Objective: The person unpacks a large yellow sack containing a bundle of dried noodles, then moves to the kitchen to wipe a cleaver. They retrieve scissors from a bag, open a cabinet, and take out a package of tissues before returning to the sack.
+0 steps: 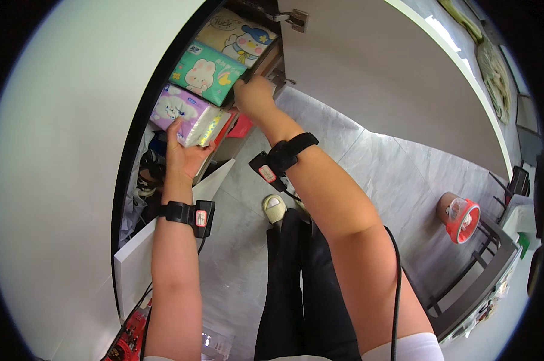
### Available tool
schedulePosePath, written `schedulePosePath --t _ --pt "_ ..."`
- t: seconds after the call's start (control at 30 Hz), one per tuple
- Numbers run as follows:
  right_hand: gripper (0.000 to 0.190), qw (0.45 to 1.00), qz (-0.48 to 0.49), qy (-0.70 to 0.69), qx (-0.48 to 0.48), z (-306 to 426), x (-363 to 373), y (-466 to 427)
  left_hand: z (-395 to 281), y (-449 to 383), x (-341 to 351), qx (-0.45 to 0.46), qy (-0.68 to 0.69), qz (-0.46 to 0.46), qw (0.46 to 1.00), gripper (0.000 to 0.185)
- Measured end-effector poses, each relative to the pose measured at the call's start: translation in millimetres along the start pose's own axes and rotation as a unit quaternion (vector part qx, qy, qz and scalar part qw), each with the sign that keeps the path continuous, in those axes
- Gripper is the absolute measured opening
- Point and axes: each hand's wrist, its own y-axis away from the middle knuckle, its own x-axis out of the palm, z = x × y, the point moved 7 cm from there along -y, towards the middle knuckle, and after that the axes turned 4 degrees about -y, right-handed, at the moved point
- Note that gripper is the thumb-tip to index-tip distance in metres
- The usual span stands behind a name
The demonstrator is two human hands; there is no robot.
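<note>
My left hand [186,153] grips a purple tissue pack [180,110] from below, its thumb on the printed front. The pack is tilted, with its white and yellow-dotted end towards the cabinet opening. Just above it lies a green tissue pack [209,74] with a rabbit print. At that pack's right end is my right hand [255,95], its fingers curled. Whether it grips the pack or only touches it is hidden. A beige tissue pack [238,38] with a duck print lies further back in the cabinet.
A cabinet door [389,81] stands open on the right, on a metal hinge [296,20]. Lower left, a white panel [134,266] juts out beside the cabinet. Dark and crumpled items [148,176] fill the space below the packs. A lined waste bin [461,219] stands on the tiled floor [240,266].
</note>
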Motion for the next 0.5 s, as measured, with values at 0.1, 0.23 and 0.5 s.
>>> schedulePosePath --t 0.1,0.23,0.5 --pt "0.035 0.999 -0.002 -0.035 -0.004 -3 -5 7 2 -1 0 0.004 0.033 0.002 0.999 0.055" --pt "0.035 0.999 -0.036 -0.022 0.012 -9 -8 12 0 0 -3 0.040 0.042 -0.027 0.998 0.058" --pt "0.025 0.963 -0.037 -0.251 0.093 -42 2 25 -9 -6 -9 0.053 0.018 -0.003 0.998 0.069"
